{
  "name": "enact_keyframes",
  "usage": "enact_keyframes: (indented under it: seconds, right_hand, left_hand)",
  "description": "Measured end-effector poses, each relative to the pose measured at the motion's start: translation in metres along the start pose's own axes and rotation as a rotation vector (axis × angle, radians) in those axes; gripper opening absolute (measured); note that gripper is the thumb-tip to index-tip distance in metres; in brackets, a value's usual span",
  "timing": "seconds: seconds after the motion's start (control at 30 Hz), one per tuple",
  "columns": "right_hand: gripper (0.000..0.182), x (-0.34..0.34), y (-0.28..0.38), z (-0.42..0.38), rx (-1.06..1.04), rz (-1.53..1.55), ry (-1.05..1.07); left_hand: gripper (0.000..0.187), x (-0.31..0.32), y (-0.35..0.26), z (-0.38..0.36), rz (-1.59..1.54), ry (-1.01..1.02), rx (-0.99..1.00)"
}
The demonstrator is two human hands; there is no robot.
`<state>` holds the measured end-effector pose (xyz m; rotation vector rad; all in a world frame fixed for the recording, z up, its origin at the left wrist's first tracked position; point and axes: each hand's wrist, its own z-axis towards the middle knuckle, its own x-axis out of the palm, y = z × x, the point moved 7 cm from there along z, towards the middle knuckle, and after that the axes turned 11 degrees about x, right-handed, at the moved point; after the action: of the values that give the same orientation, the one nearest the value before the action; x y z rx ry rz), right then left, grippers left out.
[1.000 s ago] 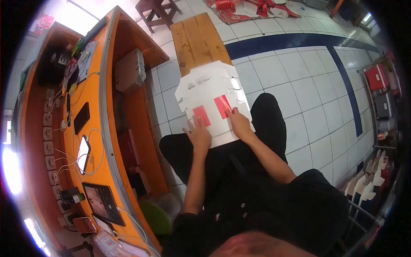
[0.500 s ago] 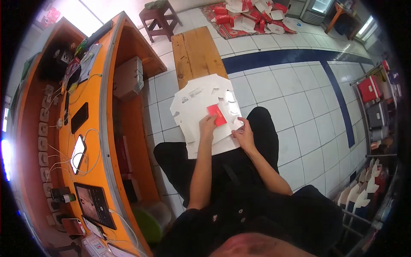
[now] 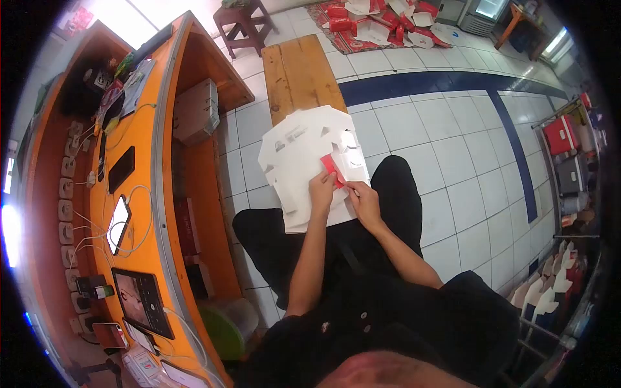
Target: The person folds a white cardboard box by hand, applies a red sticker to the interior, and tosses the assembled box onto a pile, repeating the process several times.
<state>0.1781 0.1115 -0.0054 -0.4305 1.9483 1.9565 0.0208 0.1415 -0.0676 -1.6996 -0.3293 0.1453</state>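
Note:
A flat white cardboard box blank (image 3: 291,174) with cut edges and small flaps lies across my lap and the near end of a wooden bench. Part of it is folded over, showing a red printed panel (image 3: 329,167). My left hand (image 3: 321,192) has its fingers closed on this red panel from the left. From the right, my right hand (image 3: 363,203) pinches the near edge of the folded part, close to the left fingertips. Whether further blanks lie underneath is hard to tell.
The wooden bench (image 3: 301,71) runs away from me, with a stool (image 3: 244,26) beyond it. An orange counter (image 3: 139,213) with phones, cables and a tablet (image 3: 142,301) stands left. Red-and-white boxes (image 3: 394,26) lie on a far mat. Shelves (image 3: 563,161) stand right.
My right hand has moved left, closer to my left hand, and has brought the folded edge over. Less of the red panel shows, and it is tilted more.

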Motion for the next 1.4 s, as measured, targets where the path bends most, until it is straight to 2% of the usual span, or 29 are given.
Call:
enact_keyframes:
  seconds: [0.1, 0.2, 0.3, 0.4, 0.5, 0.53, 0.63, 0.73, 0.77, 0.8, 0.87, 0.97, 1.0, 1.1, 1.13, 1.2, 1.33, 1.4]
  right_hand:
    - [0.018, -0.002, -0.002, -0.002, -0.004, 0.013, -0.008]
    - [0.017, 0.003, -0.003, -0.001, 0.006, -0.017, -0.018]
    - [0.017, 0.01, -0.004, 0.0, 0.027, 0.011, -0.036]
    - [0.017, 0.014, -0.002, 0.006, 0.09, 0.037, -0.049]
    - [0.021, 0.021, -0.008, 0.02, 0.154, 0.018, -0.043]
    - [0.022, 0.023, -0.011, 0.024, 0.173, 0.005, -0.041]
    - [0.028, 0.025, -0.015, 0.029, 0.182, -0.004, -0.053]
    - [0.032, 0.029, -0.019, 0.031, 0.148, -0.211, 0.001]
    - [0.032, 0.03, -0.026, 0.032, 0.172, -0.233, 0.031]
    - [0.033, 0.031, -0.035, 0.033, 0.199, -0.256, 0.06]
    - [0.034, 0.026, -0.037, 0.034, 0.21, -0.245, 0.061]
    - [0.033, 0.016, -0.03, 0.035, 0.213, -0.064, 0.111]
    - [0.031, 0.019, -0.038, 0.037, 0.146, -0.03, 0.081]
    - [0.031, 0.005, -0.005, 0.035, 0.076, -0.063, 0.098]
    - [0.031, 0.002, 0.002, 0.033, 0.069, -0.066, 0.108]
    - [0.031, -0.004, 0.007, 0.031, 0.033, -0.063, 0.072]
    - [0.032, -0.012, 0.014, 0.032, 0.063, -0.136, 0.136]
    - [0.034, -0.022, 0.03, 0.028, 0.038, -0.07, -0.013]
  left_hand:
    - [0.02, -0.002, -0.004, 0.001, -0.068, 0.021, -0.021]
    - [0.027, 0.001, 0.002, 0.001, -0.098, 0.036, -0.017]
    - [0.027, 0.004, -0.002, -0.004, -0.075, -0.012, 0.03]
    - [0.022, 0.007, -0.031, -0.017, 0.37, 0.006, 0.125]
    - [0.022, 0.019, -0.052, -0.031, 0.578, 0.015, 0.317]
    - [0.027, 0.018, -0.043, -0.029, 0.582, 0.057, 0.282]
    - [0.04, 0.007, 0.008, -0.016, 0.082, 0.242, -0.077]
    - [0.044, -0.04, -0.052, -0.019, 0.567, 0.171, 0.304]
    - [0.041, -0.062, -0.083, -0.025, 0.664, 0.034, 0.447]
    - [0.037, -0.089, -0.103, -0.032, 0.7, -0.155, 0.282]
    - [0.036, -0.138, -0.143, -0.05, 0.773, -0.441, 0.287]
    - [0.04, -0.198, -0.058, -0.033, 0.612, -0.191, -0.18]
    - [0.053, -0.184, -0.04, -0.034, 0.291, -0.061, -0.206]
    - [0.056, -0.152, -0.017, -0.035, -0.211, 0.01, -0.141]
    - [0.059, -0.133, -0.046, -0.042, -0.219, 0.087, -0.14]
    - [0.056, -0.119, -0.066, -0.043, -0.232, 0.095, -0.147]
    - [0.061, -0.116, -0.067, -0.032, -0.099, 0.035, -0.088]
    - [0.06, -0.113, -0.071, -0.028, -0.078, -0.006, -0.069]
